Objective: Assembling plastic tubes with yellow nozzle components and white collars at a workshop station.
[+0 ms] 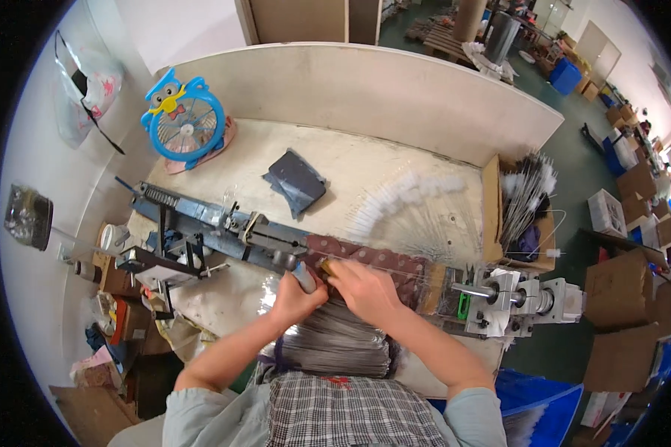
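My left hand [297, 301] is closed around a short grey cylindrical handle [304, 278] in front of the bench machine. Just beside it, my right hand [365, 289] pinches a small yellowish piece [326, 266] at its fingertips; its kind I cannot make out. Both hands are over the near edge of a dark red dotted cloth [395, 270] that covers part of the machine's long bar. A metal clamp-like fixture [265, 232] sits on the bar to the left of the cloth. Below my hands lies a thick bundle of thin metal wires [332, 339], across my lap.
Wire brushes with white bristle heads [406, 195] fan out on the table behind the bar. A cardboard box [493, 212] of more wires stands right. A metal shaft unit [514, 298] closes the bar's right end. A blue fan [186, 127] and a dark packet [297, 181] stand farther back.
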`<state>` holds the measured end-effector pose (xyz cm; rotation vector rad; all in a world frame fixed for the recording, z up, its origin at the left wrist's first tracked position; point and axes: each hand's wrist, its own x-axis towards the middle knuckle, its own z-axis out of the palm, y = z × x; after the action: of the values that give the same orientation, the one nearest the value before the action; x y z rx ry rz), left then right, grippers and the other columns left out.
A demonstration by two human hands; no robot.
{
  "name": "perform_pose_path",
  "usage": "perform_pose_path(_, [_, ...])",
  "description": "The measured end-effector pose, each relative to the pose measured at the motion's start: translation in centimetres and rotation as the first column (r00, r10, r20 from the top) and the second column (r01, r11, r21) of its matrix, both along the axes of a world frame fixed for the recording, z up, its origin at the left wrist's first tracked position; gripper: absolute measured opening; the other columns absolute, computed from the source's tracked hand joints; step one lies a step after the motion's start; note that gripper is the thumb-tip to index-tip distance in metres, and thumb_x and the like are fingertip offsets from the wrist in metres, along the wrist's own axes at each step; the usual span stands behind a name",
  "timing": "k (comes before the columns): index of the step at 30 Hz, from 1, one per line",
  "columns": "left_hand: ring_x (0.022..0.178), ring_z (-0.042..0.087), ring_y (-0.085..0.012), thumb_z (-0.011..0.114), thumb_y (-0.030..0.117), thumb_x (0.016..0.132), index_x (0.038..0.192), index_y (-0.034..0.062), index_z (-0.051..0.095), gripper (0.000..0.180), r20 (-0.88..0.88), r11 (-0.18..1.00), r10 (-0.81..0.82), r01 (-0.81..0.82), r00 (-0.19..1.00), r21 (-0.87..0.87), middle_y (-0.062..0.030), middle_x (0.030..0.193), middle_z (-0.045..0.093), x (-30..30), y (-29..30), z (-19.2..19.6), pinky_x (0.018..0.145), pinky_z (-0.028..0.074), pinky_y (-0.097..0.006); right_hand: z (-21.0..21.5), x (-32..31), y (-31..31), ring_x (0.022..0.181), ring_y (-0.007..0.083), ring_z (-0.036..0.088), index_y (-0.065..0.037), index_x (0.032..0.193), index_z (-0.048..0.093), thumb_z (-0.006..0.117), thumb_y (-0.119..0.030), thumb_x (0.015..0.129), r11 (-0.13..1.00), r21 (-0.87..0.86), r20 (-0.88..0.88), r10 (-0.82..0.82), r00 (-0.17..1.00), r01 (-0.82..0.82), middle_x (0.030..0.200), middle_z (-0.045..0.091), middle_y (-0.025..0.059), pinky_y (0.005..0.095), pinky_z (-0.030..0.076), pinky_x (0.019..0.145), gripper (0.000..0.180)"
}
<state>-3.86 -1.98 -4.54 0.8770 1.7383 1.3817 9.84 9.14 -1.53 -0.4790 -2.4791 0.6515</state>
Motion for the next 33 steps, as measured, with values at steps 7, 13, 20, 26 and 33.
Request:
perform_pose_path(7, [0.071,0.059,-0.0147,0.068,0.027,0.084,0.093,0.0004,0.05,0.033,0.151,0.99,0.131,-0.138,0.98,0.037,-0.0073,0.084,0.058,-3.8,-3.2,-0.2,0.06,0.048,-0.028,0.5,0.1,0.1,0.07,0.0263,0.06,-0.009,0.09,0.063,0.066,-0.019,0.077,0.994,0.051,0.116,0.093,0.989,-0.099,0.081,0.055,0.0067,0.0355,0.05,0.059,0.017])
perform_pose_path(13, [0.065,0.055,-0.009,0.059,0.032,0.089,0.09,0.0103,0.059,0.021,0.669,0.746,0.588,-0.626,0.456,-0.228,0.0033,0.075,0.059,-10.6,-10.9,-0.7,0.059,0.043,-0.021,2.1,1.1,0.2,0.066,0.0283,0.06,-0.007,0.082,0.06,0.07,-0.02,0.076,0.996,-0.053,0.124,0.081,0.989,-0.075,0.077,0.054,0.0088,0.035,0.049,0.057,0.017])
perform_pose_path(20, [0.065,0.055,-0.0093,0.063,0.031,0.085,0.083,0.0109,0.062,0.02,0.684,0.764,0.541,-0.626,0.489,-0.157,0.0033,0.073,0.06,-12.4,-12.3,-2.4,0.061,0.044,-0.023,2.7,0.9,0.0,0.067,0.0308,0.059,-0.006,0.086,0.062,0.069,-0.016,0.076,0.993,-0.076,0.148,0.106,0.983,-0.096,0.078,0.054,0.0108,0.0367,0.049,0.058,0.016])
perform_pose_path(26, [0.056,0.05,-0.0089,0.062,0.015,0.078,0.074,0.0062,0.06,0.01,0.499,0.707,0.611,-0.707,0.615,0.004,-0.0017,0.061,0.055,-8.2,-9.0,-0.5,0.053,0.039,-0.022,6.0,2.4,1.3,0.069,0.0307,0.06,-0.007,0.091,0.065,0.069,-0.008,0.074,0.999,-0.028,0.047,0.035,0.998,-0.033,0.083,0.061,0.0118,0.0375,0.049,0.061,0.017])
perform_pose_path(33, [0.066,0.056,-0.0114,0.057,0.016,0.091,0.091,-0.0001,0.063,0.017,0.647,0.979,-0.025,-0.112,0.762,0.17,-0.0062,0.079,0.063,4.0,1.1,3.3,0.06,0.045,-0.025,6.4,3.1,3.2,0.073,0.0287,0.059,-0.004,0.093,0.066,0.064,-0.011,0.079,0.977,-0.193,0.018,-0.094,0.995,0.096,0.082,0.065,0.011,0.0347,0.047,0.066,0.016])
